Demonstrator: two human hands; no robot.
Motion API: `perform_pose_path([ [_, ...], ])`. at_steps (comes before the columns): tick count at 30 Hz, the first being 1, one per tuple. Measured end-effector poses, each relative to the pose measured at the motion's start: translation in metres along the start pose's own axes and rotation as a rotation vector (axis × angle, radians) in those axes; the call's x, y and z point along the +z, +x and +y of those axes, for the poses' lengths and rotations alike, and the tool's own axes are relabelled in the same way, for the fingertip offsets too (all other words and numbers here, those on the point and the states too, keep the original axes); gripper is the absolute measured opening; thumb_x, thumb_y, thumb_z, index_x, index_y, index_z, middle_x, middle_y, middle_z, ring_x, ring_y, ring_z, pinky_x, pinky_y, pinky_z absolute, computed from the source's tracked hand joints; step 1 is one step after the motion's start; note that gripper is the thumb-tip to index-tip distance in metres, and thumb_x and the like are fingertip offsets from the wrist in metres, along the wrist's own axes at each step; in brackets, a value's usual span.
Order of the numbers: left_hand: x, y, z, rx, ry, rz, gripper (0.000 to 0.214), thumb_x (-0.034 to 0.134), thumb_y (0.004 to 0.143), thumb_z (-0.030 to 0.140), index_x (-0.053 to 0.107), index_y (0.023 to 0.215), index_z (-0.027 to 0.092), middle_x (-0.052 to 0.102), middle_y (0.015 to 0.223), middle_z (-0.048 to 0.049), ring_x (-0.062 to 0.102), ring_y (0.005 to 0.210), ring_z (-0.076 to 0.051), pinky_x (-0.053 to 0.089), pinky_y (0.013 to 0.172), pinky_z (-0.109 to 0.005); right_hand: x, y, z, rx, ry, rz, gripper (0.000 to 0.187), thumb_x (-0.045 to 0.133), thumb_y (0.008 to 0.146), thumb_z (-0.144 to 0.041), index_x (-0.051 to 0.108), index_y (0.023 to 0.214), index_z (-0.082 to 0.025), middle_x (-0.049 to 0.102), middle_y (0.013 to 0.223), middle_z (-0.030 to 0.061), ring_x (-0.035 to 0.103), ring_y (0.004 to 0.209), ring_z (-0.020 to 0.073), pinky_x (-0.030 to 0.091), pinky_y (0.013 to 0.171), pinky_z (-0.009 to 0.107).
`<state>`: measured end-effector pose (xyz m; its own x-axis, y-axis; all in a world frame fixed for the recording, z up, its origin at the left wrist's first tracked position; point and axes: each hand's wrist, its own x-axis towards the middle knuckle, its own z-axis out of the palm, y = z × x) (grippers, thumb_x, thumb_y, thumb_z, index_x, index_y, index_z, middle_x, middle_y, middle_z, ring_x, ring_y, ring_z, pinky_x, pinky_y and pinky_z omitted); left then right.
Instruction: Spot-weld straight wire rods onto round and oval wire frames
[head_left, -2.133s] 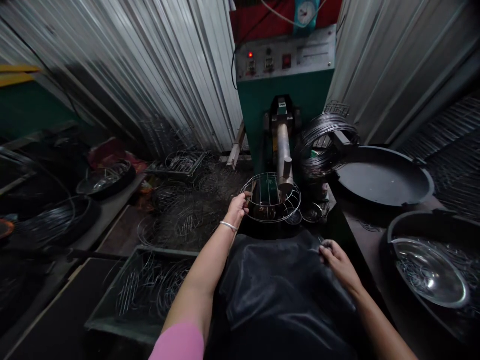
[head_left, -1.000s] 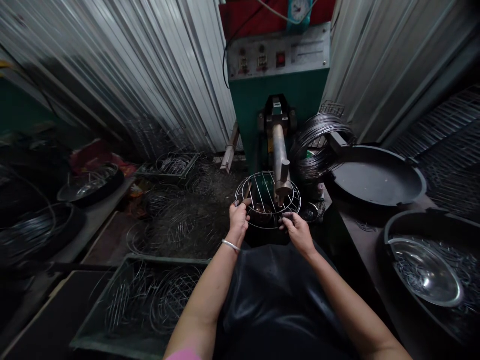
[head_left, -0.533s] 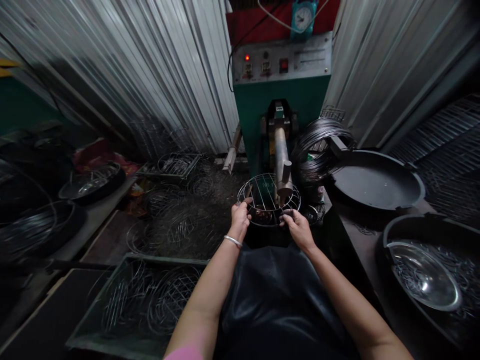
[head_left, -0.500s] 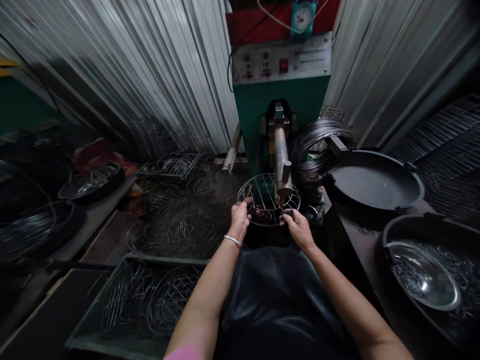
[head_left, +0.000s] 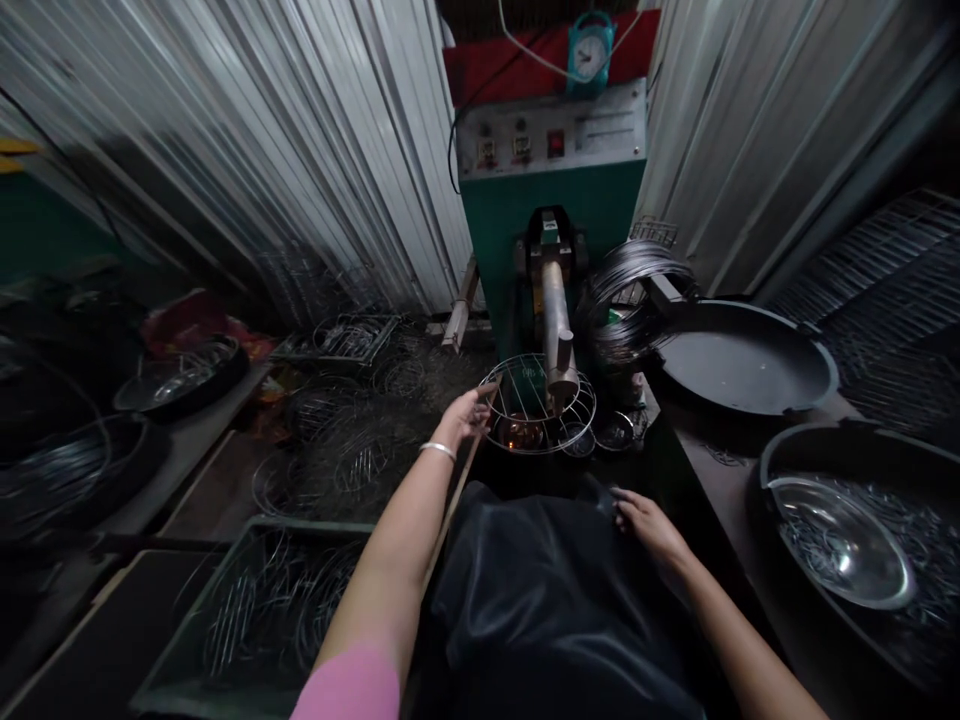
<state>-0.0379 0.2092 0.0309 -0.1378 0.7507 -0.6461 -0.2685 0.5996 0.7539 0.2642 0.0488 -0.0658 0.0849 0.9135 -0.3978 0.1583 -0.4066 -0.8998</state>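
A round wire rack (head_left: pixel 525 416) with parallel cross wires sits around the lower end of the machine's metal arm (head_left: pixel 556 320). At its left rim is my left hand (head_left: pixel 466 415), with the rim between its fingers and the index finger stretched along it. My right hand (head_left: pixel 649 525) is away from the rack, lower and to the right. Its fingers are pinched on the raised edge of a black apron (head_left: pixel 540 570) that covers my lap. The fingertips there are partly dark and hard to make out.
A green machine cabinet (head_left: pixel 487 230) stands ahead, with a wire coil (head_left: pixel 637 285) beside it. On the right are a shallow black pan (head_left: pixel 742 360) and a metal bowl (head_left: pixel 840 545) among small wire pieces. A green crate (head_left: pixel 172 640) of wire parts lies at left.
My right hand has let go of the rack's front rim and moved down and right to the apron's edge. My left hand has shifted slightly left along with the view.
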Motion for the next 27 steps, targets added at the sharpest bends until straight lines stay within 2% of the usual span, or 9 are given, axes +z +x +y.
perform_pose_path([
  [2, 0.003, 0.006, 0.006, -0.024, 0.001, -0.048, 0.027, 0.076, 0.055, 0.024, 0.051, 0.064, 0.016, 0.047, 0.050, 0.0036, 0.040, 0.039, -0.007, 0.033, 0.041, -0.020, 0.000, -0.006, 0.018, 0.041, -0.055, -0.010, 0.034, 0.054, 0.068, -0.033, 0.063, 0.096, -0.017, 0.056, 0.056, -0.0032, 0.048, 0.045, 0.0099, 0.039, 0.046, 0.023],
  [4, 0.003, 0.007, 0.005, -0.017, -0.045, -0.067, 0.024, 0.072, 0.055, 0.016, 0.049, 0.060, 0.016, 0.041, 0.045, 0.0059, 0.032, 0.035, -0.004, 0.022, 0.037, -0.016, 0.003, -0.010, 0.020, 0.006, -0.013, 0.033, 0.033, 0.053, 0.069, -0.035, 0.062, 0.095, -0.017, 0.056, 0.057, -0.0035, 0.044, 0.042, 0.0088, 0.035, 0.043, 0.022],
  [7, -0.001, -0.002, -0.008, 0.040, -0.095, -0.059, 0.016, 0.066, 0.056, 0.012, 0.052, 0.062, 0.015, 0.033, 0.042, 0.0092, 0.024, 0.033, -0.001, 0.013, 0.036, -0.014, 0.005, -0.011, 0.003, -0.041, 0.144, 0.051, 0.036, 0.056, 0.070, -0.044, 0.062, 0.089, -0.014, 0.055, 0.057, -0.0019, 0.042, 0.044, 0.0079, 0.031, 0.042, 0.021],
  [10, -0.006, -0.016, -0.021, 0.110, -0.153, -0.015, 0.013, 0.063, 0.056, 0.014, 0.057, 0.067, 0.015, 0.028, 0.043, 0.0105, 0.020, 0.034, 0.000, 0.012, 0.036, -0.013, 0.005, -0.010, -0.013, -0.079, 0.219, -0.003, 0.045, 0.060, 0.068, -0.046, 0.063, 0.098, -0.012, 0.057, 0.064, -0.0003, 0.043, 0.048, 0.0078, 0.032, 0.045, 0.021],
  [13, -0.003, -0.026, -0.030, 0.172, -0.229, 0.053, 0.013, 0.064, 0.053, 0.015, 0.058, 0.065, 0.014, 0.025, 0.044, 0.0108, 0.017, 0.034, 0.000, 0.010, 0.036, -0.014, 0.007, -0.012, -0.009, -0.127, 0.105, 0.024, 0.046, 0.057, 0.069, -0.043, 0.062, 0.104, -0.015, 0.059, 0.068, -0.0004, 0.046, 0.051, 0.0097, 0.036, 0.051, 0.023],
  [19, 0.007, -0.039, -0.043, 0.247, -0.305, 0.063, 0.016, 0.065, 0.049, 0.019, 0.059, 0.063, 0.013, 0.022, 0.046, 0.0114, 0.017, 0.037, 0.000, 0.010, 0.037, -0.016, 0.013, -0.021, 0.016, -0.227, -0.268, 0.167, 0.017, 0.053, 0.063, -0.031, 0.058, 0.076, -0.021, 0.061, 0.066, 0.0005, 0.055, 0.063, 0.0172, 0.040, 0.063, 0.030],
  [22, 0.009, -0.046, -0.048, 0.257, -0.319, 0.073, 0.017, 0.064, 0.048, 0.018, 0.060, 0.064, 0.012, 0.023, 0.047, 0.0113, 0.018, 0.038, 0.000, 0.010, 0.038, -0.016, 0.015, -0.025, -0.002, -0.201, -0.202, 0.165, 0.010, 0.053, 0.065, -0.030, 0.051, 0.070, -0.021, 0.054, 0.056, -0.0024, 0.049, 0.053, 0.0142, 0.038, 0.053, 0.026],
  [24, 0.011, -0.050, -0.050, 0.263, -0.321, 0.092, 0.017, 0.063, 0.048, 0.018, 0.059, 0.064, 0.012, 0.023, 0.047, 0.0112, 0.020, 0.038, 0.000, 0.010, 0.038, -0.016, 0.018, -0.028, -0.027, -0.203, -0.071, 0.097, 0.015, 0.055, 0.069, -0.033, 0.048, 0.072, -0.021, 0.052, 0.054, -0.0040, 0.046, 0.047, 0.0116, 0.036, 0.048, 0.024],
  [27, 0.017, -0.054, -0.052, 0.279, -0.316, 0.095, 0.018, 0.063, 0.049, 0.018, 0.059, 0.066, 0.013, 0.024, 0.047, 0.0111, 0.021, 0.038, -0.001, 0.011, 0.038, -0.016, 0.029, -0.030, -0.068, -0.307, 0.132, 0.008, 0.026, 0.057, 0.075, -0.043, 0.048, 0.083, -0.019, 0.058, 0.064, -0.0020, 0.050, 0.049, 0.0100, 0.038, 0.047, 0.022],
])
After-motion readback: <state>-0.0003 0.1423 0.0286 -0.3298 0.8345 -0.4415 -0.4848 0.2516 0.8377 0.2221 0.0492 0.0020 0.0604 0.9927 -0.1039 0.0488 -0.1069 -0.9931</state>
